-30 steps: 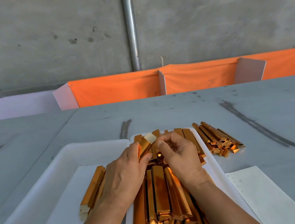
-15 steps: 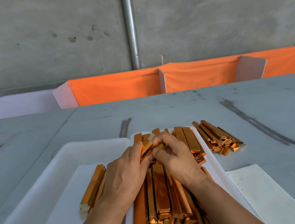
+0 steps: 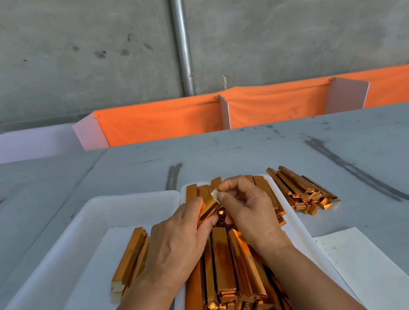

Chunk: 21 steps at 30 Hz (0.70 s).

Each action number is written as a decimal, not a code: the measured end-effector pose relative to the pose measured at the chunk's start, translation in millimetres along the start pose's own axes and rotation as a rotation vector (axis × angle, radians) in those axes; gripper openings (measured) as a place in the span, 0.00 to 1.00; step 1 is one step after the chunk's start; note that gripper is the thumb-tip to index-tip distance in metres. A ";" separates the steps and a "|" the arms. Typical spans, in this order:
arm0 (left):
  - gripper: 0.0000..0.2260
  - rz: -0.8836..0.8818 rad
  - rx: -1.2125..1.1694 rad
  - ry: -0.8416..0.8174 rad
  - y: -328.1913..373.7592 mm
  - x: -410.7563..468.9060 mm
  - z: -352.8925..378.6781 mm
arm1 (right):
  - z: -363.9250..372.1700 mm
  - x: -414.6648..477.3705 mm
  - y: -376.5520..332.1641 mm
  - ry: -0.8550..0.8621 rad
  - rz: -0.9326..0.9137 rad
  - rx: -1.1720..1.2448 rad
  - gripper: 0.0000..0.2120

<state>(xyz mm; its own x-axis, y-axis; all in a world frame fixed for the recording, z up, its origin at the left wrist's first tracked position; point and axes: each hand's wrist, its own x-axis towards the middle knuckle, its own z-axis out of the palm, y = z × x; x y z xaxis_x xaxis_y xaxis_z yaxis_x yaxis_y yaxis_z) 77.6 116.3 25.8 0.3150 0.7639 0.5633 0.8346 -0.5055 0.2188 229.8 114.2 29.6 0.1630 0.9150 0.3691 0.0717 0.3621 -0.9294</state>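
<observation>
Right hand (image 3: 249, 210) has shifted up since a second ago: it was alongside the box, now it's at the far tip and the tip sits lower and flatter. Largest first: grey desk (image 3: 247, 151) carries everything, orange cloth barrier (image 3: 161, 119) along its far edge. Left tray (image 3: 128, 197), white and paper-lined, holds only a short stack (image 3: 130, 256) of a few gold pieces at its right side. Right tray (image 3: 300, 230) just beside it is packed with the bulk stock (image 3: 226, 263), laid lengthwise. Loose pile (image 3: 301, 191) sits on the desk just right of that tray, paper sheet (image 3: 368, 264) with handwritten marks nearer me. Work piece is the gold box (image 3: 209, 209), held above the far end of the right tray, tilted, tip pointing away. Left hand (image 3: 178, 242) has its fingers (image 3: 198, 203) wrapped round the near part of it. Right fingers (image 3: 228, 184) pinch the pale end flap (image 3: 215, 193), thumb under, forefinger on top. I read it as closing one end. Progress looks early: few pieces set aside, full tray left. Can't tell whether the desk pile counts as done.
</observation>
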 end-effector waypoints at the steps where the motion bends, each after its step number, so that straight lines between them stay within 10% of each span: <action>1: 0.25 0.000 -0.010 0.000 -0.3 -0.1 0.5 | 0.1 -0.4 0.1 -0.001 -0.007 -0.007 0.09; 21: 0.22 0.047 0.018 0.044 -1.3 -1.4 2.5 | -0.5 -1.2 0.5 -0.030 -0.038 -0.095 0.16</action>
<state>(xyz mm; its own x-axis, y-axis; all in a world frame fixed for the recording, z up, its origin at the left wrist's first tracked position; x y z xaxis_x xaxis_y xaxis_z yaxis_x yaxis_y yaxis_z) 77.2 116.9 22.7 0.3341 0.7212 0.6068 0.8278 -0.5324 0.1770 230.1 113.2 28.8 0.1288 0.9066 0.4020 0.1702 0.3791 -0.9096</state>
